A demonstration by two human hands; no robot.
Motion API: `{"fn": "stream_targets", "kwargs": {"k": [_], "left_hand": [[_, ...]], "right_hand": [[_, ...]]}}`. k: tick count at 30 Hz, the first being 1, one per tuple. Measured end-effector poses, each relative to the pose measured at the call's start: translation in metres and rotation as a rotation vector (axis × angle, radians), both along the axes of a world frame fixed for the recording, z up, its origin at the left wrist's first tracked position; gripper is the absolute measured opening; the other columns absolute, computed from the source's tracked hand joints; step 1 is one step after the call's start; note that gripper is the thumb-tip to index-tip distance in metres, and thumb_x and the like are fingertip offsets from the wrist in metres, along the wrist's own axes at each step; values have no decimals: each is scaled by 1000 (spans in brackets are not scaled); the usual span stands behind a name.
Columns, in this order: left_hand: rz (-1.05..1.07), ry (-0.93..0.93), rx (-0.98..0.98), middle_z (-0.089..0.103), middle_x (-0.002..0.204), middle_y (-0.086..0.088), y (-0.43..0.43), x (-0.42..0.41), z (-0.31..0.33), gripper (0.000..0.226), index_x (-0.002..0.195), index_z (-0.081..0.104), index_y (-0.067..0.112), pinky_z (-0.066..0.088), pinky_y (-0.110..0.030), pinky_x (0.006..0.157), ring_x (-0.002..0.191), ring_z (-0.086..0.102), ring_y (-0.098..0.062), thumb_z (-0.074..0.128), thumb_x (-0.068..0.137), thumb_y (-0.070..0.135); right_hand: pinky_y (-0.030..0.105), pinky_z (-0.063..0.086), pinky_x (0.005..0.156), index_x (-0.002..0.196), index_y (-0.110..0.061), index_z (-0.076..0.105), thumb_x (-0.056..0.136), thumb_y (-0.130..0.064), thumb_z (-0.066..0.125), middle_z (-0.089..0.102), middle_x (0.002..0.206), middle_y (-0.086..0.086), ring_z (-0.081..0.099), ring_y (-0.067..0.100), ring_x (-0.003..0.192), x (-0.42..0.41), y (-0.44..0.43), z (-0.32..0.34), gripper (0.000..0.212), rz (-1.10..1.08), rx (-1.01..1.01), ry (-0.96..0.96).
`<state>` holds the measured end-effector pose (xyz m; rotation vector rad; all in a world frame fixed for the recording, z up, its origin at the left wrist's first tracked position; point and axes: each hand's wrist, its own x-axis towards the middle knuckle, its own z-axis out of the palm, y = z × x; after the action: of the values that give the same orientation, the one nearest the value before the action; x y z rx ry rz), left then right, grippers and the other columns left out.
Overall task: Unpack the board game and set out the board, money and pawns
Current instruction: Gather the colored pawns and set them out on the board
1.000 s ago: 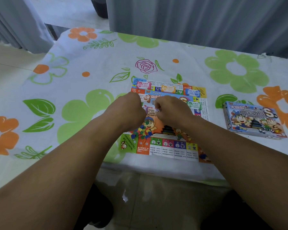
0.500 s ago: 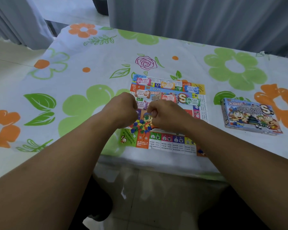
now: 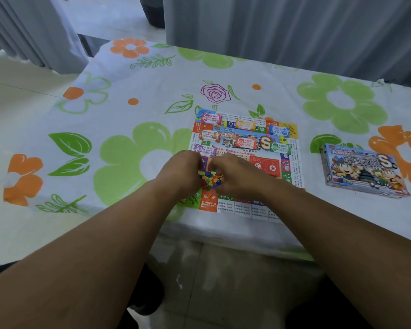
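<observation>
Board (image 3: 265, 166): unfolded and flat on the table (image 3: 128, 115), close to the near edge; bright squares run round its rim; a red panel with a question mark sits right of its centre.
Money (image 3: 246, 143): small separate stacks, each a different colour, lying on the far half of the board; pink, orange and blue along the far edge; brown, red and green in the row below; a purple one just beyond the left hand.
Pawns (image 3: 210, 180): a tight heap of red, yellow, blue and green pieces on the near left part of the board, between the two hands and touching both.
Left hand (image 3: 182, 173): fist-like, back of the hand upward, fingers curled under; the fingertips are hidden by the knuckles, so it only seems to pinch the heap's left side.
Right hand (image 3: 237, 176): fingers and thumb curled inward, pinching at the top of the heap; knuckles nearly meet those of the left hand.
Forearms: bare; they come in from the lower corners and cross the board's near edge.
Box (image 3: 365, 172): flat on the table, picture side up, right of the board and well apart from it; slightly skewed.
Table: under a white cloth printed with green and orange flowers, leaves and one purple rose.
Surroundings: grey curtains (image 3: 294, 32) behind the table; pale tiled floor (image 3: 223, 281) below its near edge.
</observation>
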<state>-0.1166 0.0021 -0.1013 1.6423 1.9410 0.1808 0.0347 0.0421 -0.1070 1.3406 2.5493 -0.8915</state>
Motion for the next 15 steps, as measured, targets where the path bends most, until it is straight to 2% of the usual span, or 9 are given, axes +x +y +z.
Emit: {"fn": "stream_targets", "kwargs": {"k": [10,15], "left_hand": [[28,-64,-10,68,106,-7,3,12,-2,20,100,63,16,43,-28,71,85,57,-22,68,83,7],[36,-103,-29,61,105,-2,6,9,1,30,98,56,18,44,-26,67,86,57,-19,75,78,6]], "right_hand": [[38,55,80,119,-14,60,83,-18,77,59,113,4,59,22,98,-3,4,-6,40,-37,8,23],[38,55,83,120,-15,56,80,-22,81,56,120,4,57,21,100,-1,3,-6,48,-69,-14,37]]}}
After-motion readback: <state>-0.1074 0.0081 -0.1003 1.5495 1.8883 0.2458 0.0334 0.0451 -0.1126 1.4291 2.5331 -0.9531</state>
